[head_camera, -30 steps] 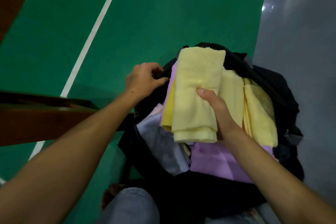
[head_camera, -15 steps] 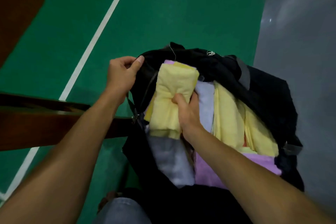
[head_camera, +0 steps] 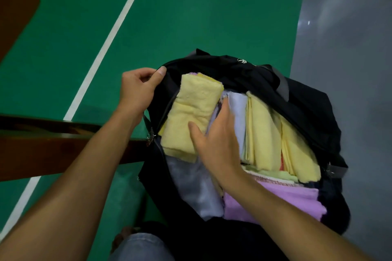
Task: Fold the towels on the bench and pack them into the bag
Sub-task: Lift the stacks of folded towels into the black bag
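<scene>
A black bag [head_camera: 301,108] stands open below me, packed with folded towels. A folded pale yellow towel [head_camera: 191,112] lies at its left side, just inside the zip. My right hand [head_camera: 216,142] rests flat against that towel's right edge with its fingers spread, gripping nothing. My left hand [head_camera: 137,89] pinches the bag's left rim and holds it open. More yellow towels [head_camera: 265,133] stand on edge to the right. White towels [head_camera: 197,188] and a purple towel [head_camera: 275,199] lie nearer to me.
A brown wooden bench [head_camera: 53,144] runs in from the left up to the bag. Green court floor with white lines [head_camera: 110,34] lies beyond, and grey floor [head_camera: 350,48] lies on the right. My knee in jeans [head_camera: 140,248] shows at the bottom.
My right hand carried the folded yellow towel down into the bag's left side, then let go and now lies flat beside it. My left hand kept hold of the bag's rim.
</scene>
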Available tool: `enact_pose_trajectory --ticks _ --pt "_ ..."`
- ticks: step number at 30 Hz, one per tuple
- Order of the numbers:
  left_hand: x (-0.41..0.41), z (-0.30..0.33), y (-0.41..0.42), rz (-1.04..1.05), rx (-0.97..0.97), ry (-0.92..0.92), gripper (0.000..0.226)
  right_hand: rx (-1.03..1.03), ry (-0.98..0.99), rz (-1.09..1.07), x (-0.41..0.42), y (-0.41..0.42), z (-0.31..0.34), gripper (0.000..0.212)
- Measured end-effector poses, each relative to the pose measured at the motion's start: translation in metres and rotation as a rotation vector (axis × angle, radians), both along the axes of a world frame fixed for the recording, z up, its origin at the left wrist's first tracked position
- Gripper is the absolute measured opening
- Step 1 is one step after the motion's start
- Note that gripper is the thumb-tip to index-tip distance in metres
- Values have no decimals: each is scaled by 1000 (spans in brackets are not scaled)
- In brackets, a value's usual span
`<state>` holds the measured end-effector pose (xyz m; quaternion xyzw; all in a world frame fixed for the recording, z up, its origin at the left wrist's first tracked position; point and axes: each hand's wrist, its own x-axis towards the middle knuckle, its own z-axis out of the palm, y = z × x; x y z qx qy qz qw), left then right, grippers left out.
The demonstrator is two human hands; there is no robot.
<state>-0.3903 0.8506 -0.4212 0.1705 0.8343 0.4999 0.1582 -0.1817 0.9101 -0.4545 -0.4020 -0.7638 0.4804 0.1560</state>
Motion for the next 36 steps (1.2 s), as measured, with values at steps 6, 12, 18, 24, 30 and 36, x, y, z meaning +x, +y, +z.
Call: enact_pose_trajectory --ticks 6,12,18,24,30,36 --pt "9 5 2 -25 39 17 16 741 -170 484 -7 21 -11 85" --pt "14 14 -2 -62 126 29 19 616 -440 514 -58 33 -49 74" --pt "15 11 -8 -133 -60 142 11 587 -277 577 -37 30 -28 79" --pt "78 41 -16 -441 -225 775 28 561 -53 607 124 74 11 48" --pt "202 -11 -53 -1132 -414 796 48 810 -297 900 233 82 -23 65" --pt "165 -89 -49 -1055 -843 706 65 666 -445 763 187 76 -64 68"
